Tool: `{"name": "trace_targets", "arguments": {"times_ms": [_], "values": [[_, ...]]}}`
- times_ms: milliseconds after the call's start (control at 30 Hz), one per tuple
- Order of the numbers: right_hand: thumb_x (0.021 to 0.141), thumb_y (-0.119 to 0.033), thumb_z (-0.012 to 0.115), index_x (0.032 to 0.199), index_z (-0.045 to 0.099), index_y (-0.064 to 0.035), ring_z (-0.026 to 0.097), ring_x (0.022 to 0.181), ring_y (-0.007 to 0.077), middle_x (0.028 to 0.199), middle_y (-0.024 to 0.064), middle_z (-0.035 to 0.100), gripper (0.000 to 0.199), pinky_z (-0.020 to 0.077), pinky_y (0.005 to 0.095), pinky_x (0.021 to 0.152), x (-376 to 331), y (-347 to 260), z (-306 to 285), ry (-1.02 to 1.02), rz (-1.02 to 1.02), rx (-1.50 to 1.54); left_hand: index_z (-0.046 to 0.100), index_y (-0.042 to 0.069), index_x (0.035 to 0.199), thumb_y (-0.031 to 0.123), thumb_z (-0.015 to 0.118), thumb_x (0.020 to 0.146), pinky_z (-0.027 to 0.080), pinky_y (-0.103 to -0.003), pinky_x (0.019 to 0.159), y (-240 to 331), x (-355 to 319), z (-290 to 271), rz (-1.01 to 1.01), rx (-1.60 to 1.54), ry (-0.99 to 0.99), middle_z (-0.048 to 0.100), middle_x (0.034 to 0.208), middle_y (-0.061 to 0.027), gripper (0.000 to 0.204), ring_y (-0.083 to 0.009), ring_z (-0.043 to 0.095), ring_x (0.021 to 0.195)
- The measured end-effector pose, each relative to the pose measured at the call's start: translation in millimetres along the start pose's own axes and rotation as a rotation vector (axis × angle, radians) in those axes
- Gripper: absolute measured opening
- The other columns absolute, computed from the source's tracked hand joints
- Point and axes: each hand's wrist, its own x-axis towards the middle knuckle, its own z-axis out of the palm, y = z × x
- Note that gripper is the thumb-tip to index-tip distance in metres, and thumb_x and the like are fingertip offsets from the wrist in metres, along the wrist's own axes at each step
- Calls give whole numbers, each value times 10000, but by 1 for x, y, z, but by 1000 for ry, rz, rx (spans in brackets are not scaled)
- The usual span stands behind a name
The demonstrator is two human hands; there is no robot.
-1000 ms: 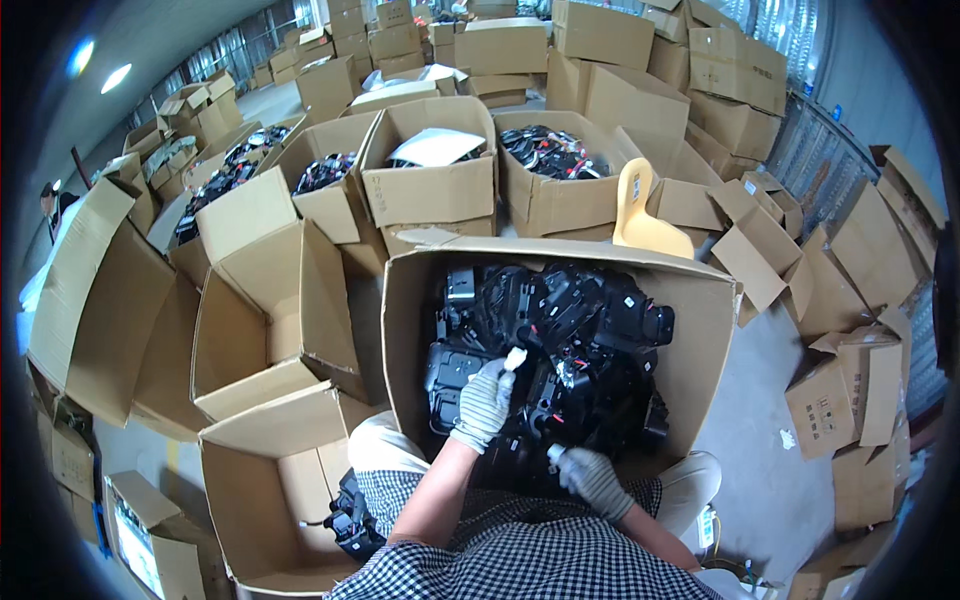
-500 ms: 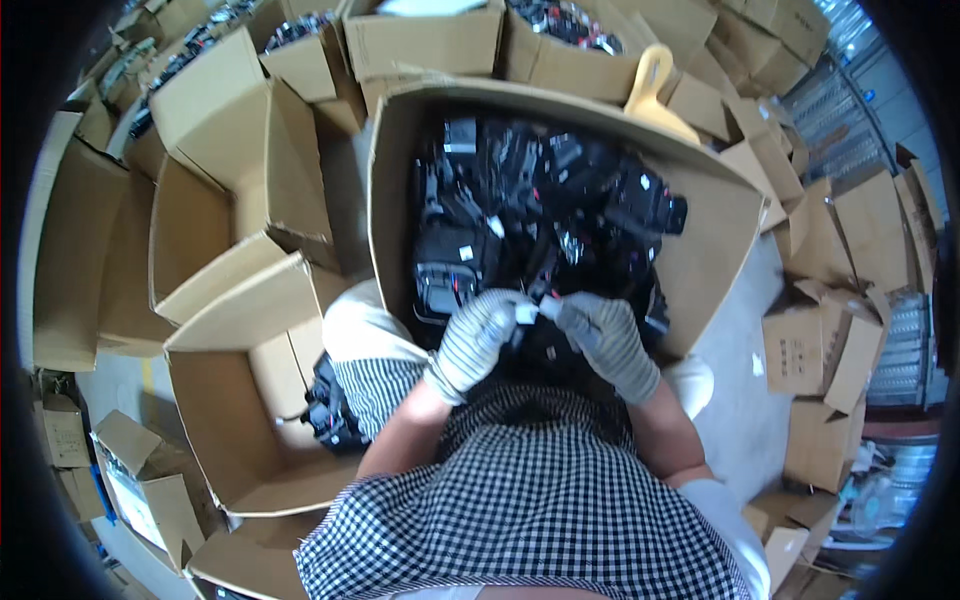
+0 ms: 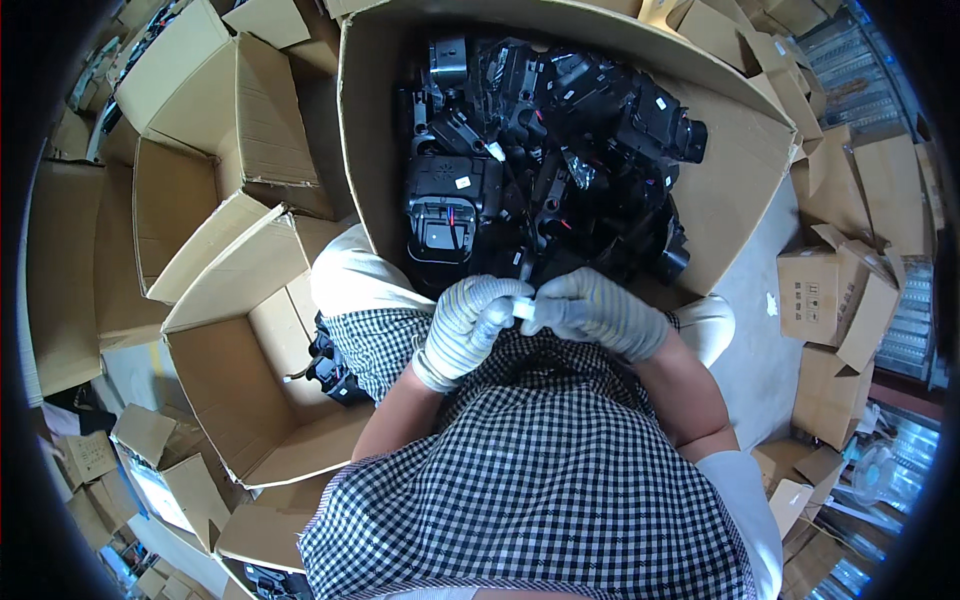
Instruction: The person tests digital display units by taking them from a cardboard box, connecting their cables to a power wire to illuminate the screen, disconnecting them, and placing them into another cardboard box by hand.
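held piece (image 3: 523, 308): plastic | gloves (image 3: 465, 325): knit cloth | carton (image 3: 738, 170): matt cardboard

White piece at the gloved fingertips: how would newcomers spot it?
Find the large carton of black parts. Below them, the striped-gloved left hand and right hand meet at the white piece. Unlike the white tab lying among the parts, it is held.

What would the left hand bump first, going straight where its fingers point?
Probably the right hand, just past the small white piece at the fingertips of the left hand; depth is unclear.
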Motion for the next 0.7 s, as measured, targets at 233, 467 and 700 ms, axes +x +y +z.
{"name": "trace_targets", "arguments": {"times_ms": [233,467,700], "values": [[919,-436,517,884,692,-71,642,643,267,715,128,650,406,498,368,671,22,64,12,62,-153,-699,670,62,898,260,614,831,478,-418,710,-13,20,-22,112,535,-179,641,777,-123,216,-304,625,743],[926,-591,357,870,686,-113,653,648,257,690,90,661,583,516,389,676,39,72,31,-58,54,-985,677,151,1011,318,609,811,436,-450,859,-100,35,-6,-474,1455,-313,636,1040,-109,269,-267,600,1005],[980,-443,337,892,670,-126,621,596,282,659,92,626,468,514,407,645,29,72,28,-91,-54,-989,636,33,1018,390,544,930,466,-389,926,-67,12,-51,-319,-48,590,650,1100,-130,379,-252,623,1011]]}}
